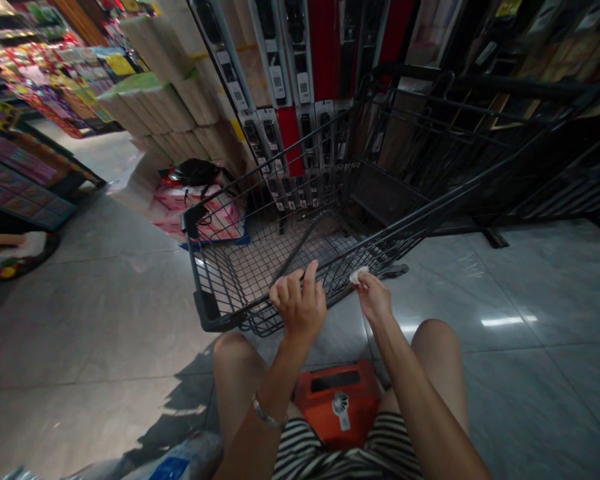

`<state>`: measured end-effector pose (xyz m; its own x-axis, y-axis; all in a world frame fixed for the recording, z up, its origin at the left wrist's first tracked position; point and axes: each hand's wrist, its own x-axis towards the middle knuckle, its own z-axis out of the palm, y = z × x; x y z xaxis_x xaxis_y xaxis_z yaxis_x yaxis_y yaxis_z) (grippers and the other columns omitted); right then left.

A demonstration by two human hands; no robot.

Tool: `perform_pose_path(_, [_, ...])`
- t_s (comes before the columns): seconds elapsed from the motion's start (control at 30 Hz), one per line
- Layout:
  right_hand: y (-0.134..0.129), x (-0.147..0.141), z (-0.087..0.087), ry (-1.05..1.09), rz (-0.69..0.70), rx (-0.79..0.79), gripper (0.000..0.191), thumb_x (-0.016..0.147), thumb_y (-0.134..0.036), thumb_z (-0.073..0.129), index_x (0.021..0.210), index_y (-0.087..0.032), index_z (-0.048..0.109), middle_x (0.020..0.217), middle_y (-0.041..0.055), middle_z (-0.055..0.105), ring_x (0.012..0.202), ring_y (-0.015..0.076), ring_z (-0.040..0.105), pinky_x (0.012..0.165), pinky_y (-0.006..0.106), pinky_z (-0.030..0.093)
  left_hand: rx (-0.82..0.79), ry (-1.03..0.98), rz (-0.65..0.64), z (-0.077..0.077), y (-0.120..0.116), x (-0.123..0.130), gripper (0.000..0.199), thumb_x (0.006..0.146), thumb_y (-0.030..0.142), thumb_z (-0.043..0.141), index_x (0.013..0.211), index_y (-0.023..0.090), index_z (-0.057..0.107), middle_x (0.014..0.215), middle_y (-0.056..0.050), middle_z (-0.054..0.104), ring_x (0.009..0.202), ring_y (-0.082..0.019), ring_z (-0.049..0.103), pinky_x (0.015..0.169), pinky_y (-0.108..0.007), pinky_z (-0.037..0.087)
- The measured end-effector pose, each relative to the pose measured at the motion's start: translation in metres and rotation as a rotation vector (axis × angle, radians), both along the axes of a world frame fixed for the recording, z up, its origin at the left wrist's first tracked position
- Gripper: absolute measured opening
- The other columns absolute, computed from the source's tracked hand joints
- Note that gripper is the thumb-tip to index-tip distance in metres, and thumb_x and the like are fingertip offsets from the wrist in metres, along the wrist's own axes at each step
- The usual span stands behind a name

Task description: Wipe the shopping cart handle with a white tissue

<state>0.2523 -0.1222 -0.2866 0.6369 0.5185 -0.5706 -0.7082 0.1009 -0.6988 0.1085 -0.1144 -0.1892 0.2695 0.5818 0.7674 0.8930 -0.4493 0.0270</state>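
A dark wire shopping cart (260,267) stands in front of me, its basket bare mesh inside. My left hand (301,303) rests at the cart's near top rail, fingers curled over it and the index finger raised. My right hand (375,297) pinches a small white wad (359,275), which looks like tissue or cloth, against the cart's near side mesh. Between my knees is an orange box-like object (337,403) with a dark slot and a round emblem.
Hanging packaged goods (275,80) line the rack behind the cart. Stacked paper packs (155,107) and a pink package (225,217) stand at the left. A plastic-wrapped item (190,457) lies at the bottom left on the tiled floor (520,287).
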Motion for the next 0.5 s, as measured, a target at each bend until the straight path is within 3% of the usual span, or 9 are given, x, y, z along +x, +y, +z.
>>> perform_pose_path(0.1, [-0.011,0.005,-0.005,0.006,-0.028,-0.037,0.013,0.050,-0.010,0.066,0.060,-0.016,0.060,0.056,-0.0034,0.063,0.055,0.0099,0.059,0.055,0.022,0.052,0.058,0.048,0.000,-0.003,0.004,-0.003,0.033,0.080,0.037,0.059,0.110,0.022,0.062,0.085,-0.005,0.058,0.088,-0.019,0.047,0.086,-0.036,0.028])
perform_pose_path(0.2, [-0.015,0.000,-0.021,0.043,-0.046,-0.127,0.012,0.049,-0.007,0.062,0.055,-0.016,0.056,0.050,-0.0049,0.060,0.050,0.0093,0.057,0.050,0.021,0.049,0.119,0.083,-0.006,-0.009,0.007,-0.006,0.036,0.081,0.039,0.058,0.113,0.023,0.061,0.085,-0.005,0.058,0.087,-0.019,0.046,0.086,-0.036,0.027])
perform_pose_path(0.33, [-0.004,-0.017,-0.040,0.095,-0.042,-0.218,0.015,0.048,-0.003,0.059,0.055,-0.016,0.055,0.046,-0.0058,0.058,0.046,0.0100,0.055,0.044,0.020,0.046,0.114,0.065,-0.008,-0.017,0.009,-0.007,0.036,0.083,0.039,0.056,0.116,0.026,0.060,0.087,-0.005,0.058,0.087,-0.019,0.047,0.086,-0.037,0.025])
perform_pose_path(0.5, [0.013,-0.029,-0.042,0.125,-0.052,-0.250,0.016,0.050,-0.002,0.057,0.050,-0.017,0.052,0.039,-0.0089,0.051,0.040,0.0082,0.051,0.043,0.019,0.045,0.067,0.030,0.012,-0.019,0.008,-0.005,0.033,0.083,0.038,0.056,0.114,0.026,0.061,0.089,-0.006,0.058,0.088,-0.020,0.046,0.087,-0.039,0.023])
